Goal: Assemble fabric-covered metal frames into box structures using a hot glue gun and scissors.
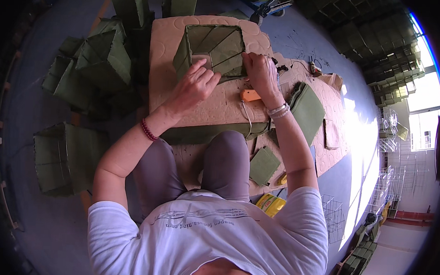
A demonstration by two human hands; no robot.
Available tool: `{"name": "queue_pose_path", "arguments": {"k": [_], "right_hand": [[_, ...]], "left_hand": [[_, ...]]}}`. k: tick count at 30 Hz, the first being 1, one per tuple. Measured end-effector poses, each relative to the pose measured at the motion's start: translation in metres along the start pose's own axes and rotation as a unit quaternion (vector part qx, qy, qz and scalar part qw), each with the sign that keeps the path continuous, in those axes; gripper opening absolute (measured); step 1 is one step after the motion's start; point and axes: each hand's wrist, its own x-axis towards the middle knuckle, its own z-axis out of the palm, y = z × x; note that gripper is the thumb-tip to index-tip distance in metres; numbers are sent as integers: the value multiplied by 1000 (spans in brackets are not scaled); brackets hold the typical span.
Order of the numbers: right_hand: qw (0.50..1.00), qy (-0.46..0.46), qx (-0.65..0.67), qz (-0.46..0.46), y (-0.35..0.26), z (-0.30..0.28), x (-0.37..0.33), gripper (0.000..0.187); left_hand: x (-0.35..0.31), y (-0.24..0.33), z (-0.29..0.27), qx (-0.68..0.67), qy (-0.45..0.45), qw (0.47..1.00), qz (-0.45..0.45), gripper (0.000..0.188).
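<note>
In front of me a green fabric box (227, 43) with a thin wire frame stands on a padded beige work surface (166, 42), its open side facing me. At its near right edge, my right hand (262, 74) is closed, thumb and fingers pinching the rim. My left hand (198, 83) is at the near left side, index finger stretched toward the opening and the other fingers loosely bent and apart. Nothing shows in its grasp. Just below my right hand lies an orange tool (251, 95) with a white cord; its far end is hidden by the wrist.
Several green fabric boxes (104, 56) stand at the left, another box (57, 160) nearer me. Folded green fabric (307, 112) and a smaller green piece (265, 165) lie right. A yellow container (271, 205) sits by my right leg. Wire frames (389, 186) stand far right.
</note>
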Motion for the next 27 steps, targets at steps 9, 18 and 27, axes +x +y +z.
{"name": "queue_pose_path", "arguments": {"k": [9,18,27], "right_hand": [[999,8,-36,-2,8,31,60,33],[982,-39,169,69,121,100,55,20],[998,-49,-47,11,133,235,59,22]], "left_hand": [[21,-68,6,-124,-2,992,-23,16],[18,-107,-27,-216,-103,961,-137,22],[54,-147,-6,-272,45,901,-335,42]]}}
